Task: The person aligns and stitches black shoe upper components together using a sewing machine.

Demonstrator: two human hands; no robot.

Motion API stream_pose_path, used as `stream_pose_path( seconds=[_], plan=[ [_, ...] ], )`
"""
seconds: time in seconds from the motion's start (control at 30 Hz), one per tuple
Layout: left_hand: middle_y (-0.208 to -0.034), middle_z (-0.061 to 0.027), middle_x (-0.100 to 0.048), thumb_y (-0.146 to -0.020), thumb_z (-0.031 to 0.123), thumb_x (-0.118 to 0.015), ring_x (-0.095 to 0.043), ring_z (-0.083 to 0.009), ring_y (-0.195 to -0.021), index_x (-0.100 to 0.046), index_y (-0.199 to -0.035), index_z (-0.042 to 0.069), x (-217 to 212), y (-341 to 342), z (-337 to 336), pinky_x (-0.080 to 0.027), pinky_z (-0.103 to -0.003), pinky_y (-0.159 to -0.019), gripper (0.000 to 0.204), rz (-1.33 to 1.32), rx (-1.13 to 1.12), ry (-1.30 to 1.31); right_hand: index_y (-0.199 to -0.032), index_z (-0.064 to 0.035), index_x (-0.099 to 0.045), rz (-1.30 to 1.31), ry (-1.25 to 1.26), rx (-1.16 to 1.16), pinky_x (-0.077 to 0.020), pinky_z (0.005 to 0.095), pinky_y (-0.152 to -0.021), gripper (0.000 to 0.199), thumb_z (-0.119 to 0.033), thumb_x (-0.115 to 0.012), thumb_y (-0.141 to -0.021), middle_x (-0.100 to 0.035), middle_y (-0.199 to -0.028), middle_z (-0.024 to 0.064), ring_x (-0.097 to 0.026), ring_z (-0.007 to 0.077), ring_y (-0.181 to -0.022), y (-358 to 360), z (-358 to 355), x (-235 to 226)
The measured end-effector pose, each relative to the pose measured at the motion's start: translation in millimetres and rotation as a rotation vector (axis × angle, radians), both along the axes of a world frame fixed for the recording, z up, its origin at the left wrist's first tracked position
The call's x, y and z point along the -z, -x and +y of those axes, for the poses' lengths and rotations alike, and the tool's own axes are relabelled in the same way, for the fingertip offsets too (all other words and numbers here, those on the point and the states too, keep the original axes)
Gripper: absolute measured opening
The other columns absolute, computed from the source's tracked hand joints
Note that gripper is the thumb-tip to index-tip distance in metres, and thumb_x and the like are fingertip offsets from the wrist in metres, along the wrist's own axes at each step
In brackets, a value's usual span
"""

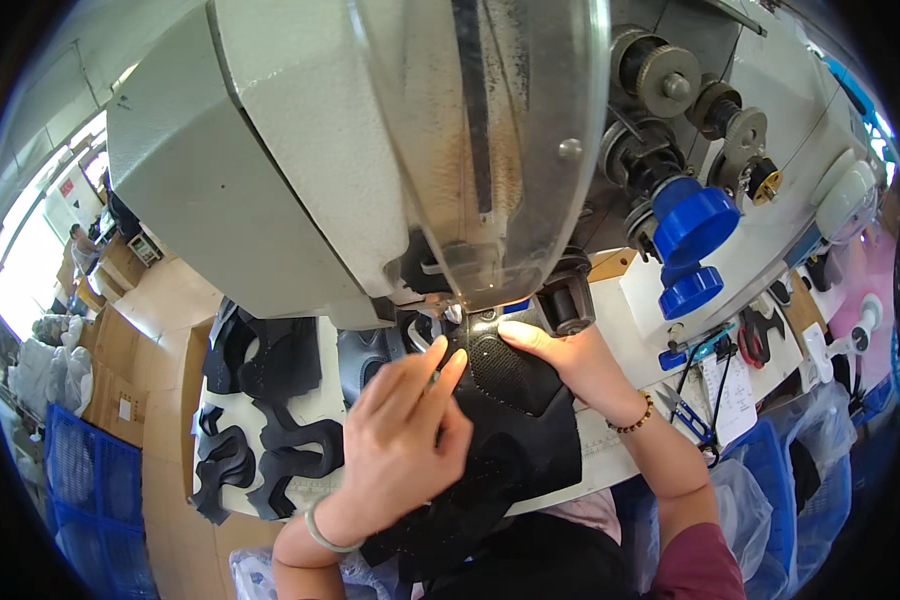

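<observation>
A: Where does the black shoe piece (515, 400) lie?
B: Flat on the table (620, 330), under the sewing machine (300, 170), its top edge at the needle area. Both hands rest on it.
A: Left hand (400, 440)?
B: Open, fingers stretched forward, pressing the piece's left half.
A: Right hand (570, 360)?
B: Open, flat on the upper right part, fingertips just beside the presser foot.
A: Nearby?
B: Cut black pieces (260, 420) to the left; blue spool (695, 235) to the right.

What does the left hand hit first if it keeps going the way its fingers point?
The left hand points up-right across the black mesh piece. Straight on, it would likely first meet the needle area under the clear guard, just short of the right hand; depth is unclear.
</observation>
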State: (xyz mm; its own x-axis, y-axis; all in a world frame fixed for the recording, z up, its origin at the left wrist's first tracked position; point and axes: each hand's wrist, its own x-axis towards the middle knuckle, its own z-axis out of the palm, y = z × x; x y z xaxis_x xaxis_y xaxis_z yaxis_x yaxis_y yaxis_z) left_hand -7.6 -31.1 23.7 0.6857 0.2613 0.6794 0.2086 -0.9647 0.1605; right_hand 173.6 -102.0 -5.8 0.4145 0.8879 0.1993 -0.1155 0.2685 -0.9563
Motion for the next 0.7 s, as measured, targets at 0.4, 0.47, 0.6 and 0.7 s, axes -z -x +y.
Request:
stream_pose_path(
  seconds=[0.4,0.47,0.6,0.7],
  plan=[
    [-0.1,-0.008,-0.058,-0.063,-0.001,-0.071,-0.06,-0.0228,-0.097,-0.069,-0.095,0.0,49,-4,48,-0.057,-0.032,-0.084,0.033,-0.229,0.435,-0.456,-0.065,-0.0078,-0.046,0.043,0.316,-0.288,-0.0275,0.0161,-0.029,0.037,-0.032,-0.055,-0.091,-0.048,-0.045,-0.0001,-0.042,0.0054,-0.03,-38,-37,5],
    [-0.098,-0.0078,-0.059,-0.064,-0.002,-0.071,-0.06,-0.0236,-0.095,-0.069,-0.092,0.0,50,-4,46,-0.057,-0.033,-0.082,0.029,-0.232,0.432,-0.445,-0.065,-0.0094,-0.043,-0.032,0.352,-0.333,-0.0285,0.016,-0.028,0.034,-0.027,-0.055,-0.092,-0.046,-0.043,0.0004,-0.046,0.0071,-0.03,-41,-39,3],
    [-0.096,-0.0078,-0.06,-0.065,-0.003,-0.07,-0.061,-0.0244,-0.093,-0.069,-0.09,-0.001,48,-2,42,-0.058,-0.032,-0.079,0.026,-0.221,0.415,-0.44,-0.065,-0.0093,-0.043,0.037,0.35,-0.355,-0.0291,0.0166,-0.028,0.032,-0.023,-0.057,-0.091,-0.047,-0.043,0.0019,-0.047,0.0075,-0.031,-42,-38,3],
    [-0.094,-0.008,-0.061,-0.064,-0.003,-0.07,-0.062,-0.0241,-0.09,-0.069,-0.09,-0.002,43,0,42,-0.058,-0.031,-0.077,0.025,-0.203,0.409,-0.468,-0.064,-0.0095,-0.043,0.07,0.353,-0.327,-0.0298,0.0175,-0.027,0.032,-0.022,-0.057,-0.09,-0.049,-0.044,0.0038,-0.047,0.0078,-0.031,-38,-38,-2]
  ],
)
